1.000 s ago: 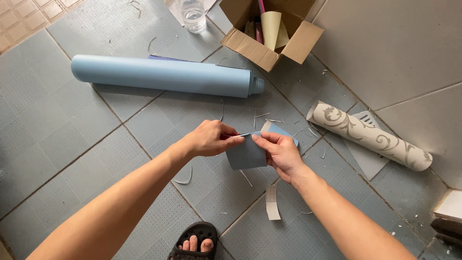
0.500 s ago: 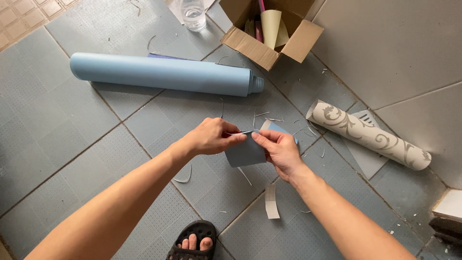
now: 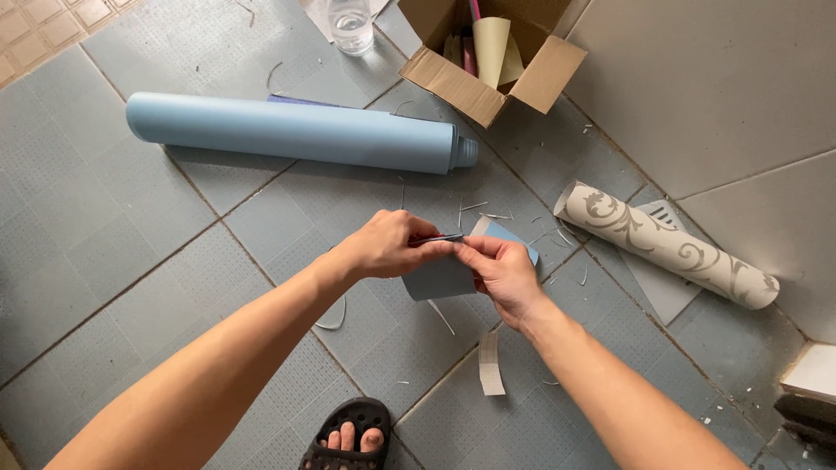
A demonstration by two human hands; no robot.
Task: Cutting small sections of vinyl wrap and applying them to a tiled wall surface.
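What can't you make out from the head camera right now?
- Thin dark tool: too small to identify, mostly hidden by left hand.
- Blue sheet: partly covered by right hand.
- Cardboard box and clear bottle: cut off by top edge.

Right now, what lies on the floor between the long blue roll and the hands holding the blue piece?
In the head view, only bare grey tile with a few thin paper slivers lies between the long blue roll and the hands; nothing larger.
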